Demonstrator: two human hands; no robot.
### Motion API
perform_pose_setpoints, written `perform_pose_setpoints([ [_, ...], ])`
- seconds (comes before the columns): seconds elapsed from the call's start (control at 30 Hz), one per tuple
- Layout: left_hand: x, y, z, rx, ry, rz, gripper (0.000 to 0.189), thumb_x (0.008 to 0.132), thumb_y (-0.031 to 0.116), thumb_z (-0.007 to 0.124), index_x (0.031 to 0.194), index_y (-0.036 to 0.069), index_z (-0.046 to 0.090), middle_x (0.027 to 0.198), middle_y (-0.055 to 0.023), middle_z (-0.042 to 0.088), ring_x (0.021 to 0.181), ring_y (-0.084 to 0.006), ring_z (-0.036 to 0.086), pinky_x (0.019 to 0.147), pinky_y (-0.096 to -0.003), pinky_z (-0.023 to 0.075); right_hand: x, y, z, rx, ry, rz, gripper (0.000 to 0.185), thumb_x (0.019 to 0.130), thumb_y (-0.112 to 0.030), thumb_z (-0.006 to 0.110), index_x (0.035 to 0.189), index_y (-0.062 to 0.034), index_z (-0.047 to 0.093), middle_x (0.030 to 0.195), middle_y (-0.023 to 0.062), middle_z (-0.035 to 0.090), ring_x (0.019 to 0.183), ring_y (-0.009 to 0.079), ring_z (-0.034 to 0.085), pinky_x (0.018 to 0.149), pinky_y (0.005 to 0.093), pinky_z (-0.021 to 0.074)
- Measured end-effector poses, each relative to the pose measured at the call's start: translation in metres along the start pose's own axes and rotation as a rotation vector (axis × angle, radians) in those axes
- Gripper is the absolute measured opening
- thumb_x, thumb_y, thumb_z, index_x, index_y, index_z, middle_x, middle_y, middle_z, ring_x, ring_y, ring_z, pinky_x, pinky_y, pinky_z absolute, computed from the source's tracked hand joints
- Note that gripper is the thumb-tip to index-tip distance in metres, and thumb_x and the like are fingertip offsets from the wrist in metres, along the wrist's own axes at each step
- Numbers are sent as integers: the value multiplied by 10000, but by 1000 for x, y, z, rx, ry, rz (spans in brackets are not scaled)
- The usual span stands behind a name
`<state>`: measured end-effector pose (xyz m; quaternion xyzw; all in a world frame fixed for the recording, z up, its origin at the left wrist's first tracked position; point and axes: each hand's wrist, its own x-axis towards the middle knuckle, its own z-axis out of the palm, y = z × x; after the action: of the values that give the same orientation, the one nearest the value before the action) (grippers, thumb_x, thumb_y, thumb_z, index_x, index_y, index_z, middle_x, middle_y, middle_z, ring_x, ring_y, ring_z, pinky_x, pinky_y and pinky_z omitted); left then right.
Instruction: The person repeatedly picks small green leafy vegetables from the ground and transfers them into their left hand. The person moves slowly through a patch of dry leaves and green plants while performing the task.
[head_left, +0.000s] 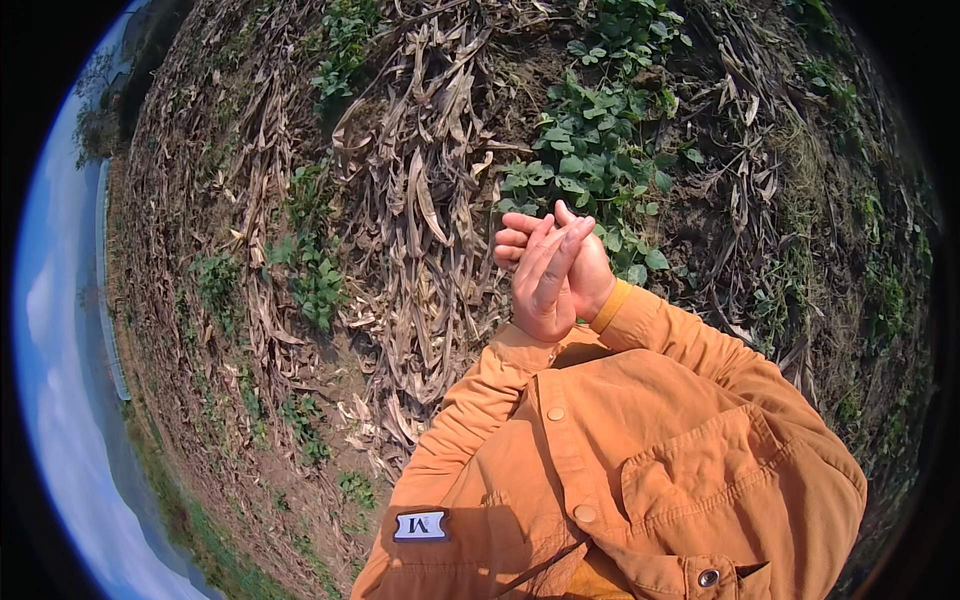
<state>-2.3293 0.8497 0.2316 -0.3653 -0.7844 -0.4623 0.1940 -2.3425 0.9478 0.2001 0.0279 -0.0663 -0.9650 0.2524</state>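
Note:
My left hand (541, 292) and my right hand (592, 274) meet palm to palm in front of my chest. The left lies over the right, with its fingers extended and slightly spread. From behind it, the right hand's bent fingers show on the left side, and its thumb points up. No object shows in either hand, though the space between the palms is hidden. Both wrists come out of the orange cuffs of a jacket (675, 435). Just beyond the hands grows a leafy green plant (592, 142).
Dry, flattened corn stalks and leaves (431, 195) cover the ground in rows. Low green plants (319, 281) grow among them on the left, and more weeds (780, 300) on the right. Bare soil (330, 367) shows at lower left. Sky and distant hills fill the left rim.

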Motion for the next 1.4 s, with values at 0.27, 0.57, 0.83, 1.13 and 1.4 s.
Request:
perform_pose_setpoints([
  [0.27,-2,-5,-3,-33,12,21,565,1080,85,446,1629,190,357,1514,-306,518,1352,-482,586,1128,-535,462,1,3,-2,37,29,22,749,1118,-606,297,1414,27,568,1278,190,688,1178,358,644,1085,468,520],
  [0.57,6,-1,-13,-496,69,-64,662,1130,227,464,1702,384,171,1757,-271,54,1408,-501,527,1071,-483,511,2,6,17,-85,135,-8,745,1141,-550,257,1495,61,492,1415,214,635,1276,302,638,1124,441,501],
  [0.83,14,8,-25,-416,135,-123,600,1158,176,292,1682,436,160,1756,-220,129,1281,-505,626,936,-511,640,9,15,25,-1,73,28,750,1132,-561,301,1428,85,540,1367,263,627,1245,351,641,1130,467,497],
  [1.13,5,-11,-31,-176,-15,-40,647,1107,40,257,1697,281,145,1702,-275,287,1359,-479,572,1067,-471,542,21,18,21,-44,234,1,706,1138,-542,323,1387,68,577,1309,203,677,1207,330,662,1092,441,525],
  [1.4,15,-19,-36,95,-199,255,532,1056,97,538,1552,289,515,1682,-223,368,1495,-530,396,1205,-688,290,24,16,17,-134,184,10,727,1137,-553,309,1424,77,531,1340,214,649,1250,347,632,1134,467,495],
])
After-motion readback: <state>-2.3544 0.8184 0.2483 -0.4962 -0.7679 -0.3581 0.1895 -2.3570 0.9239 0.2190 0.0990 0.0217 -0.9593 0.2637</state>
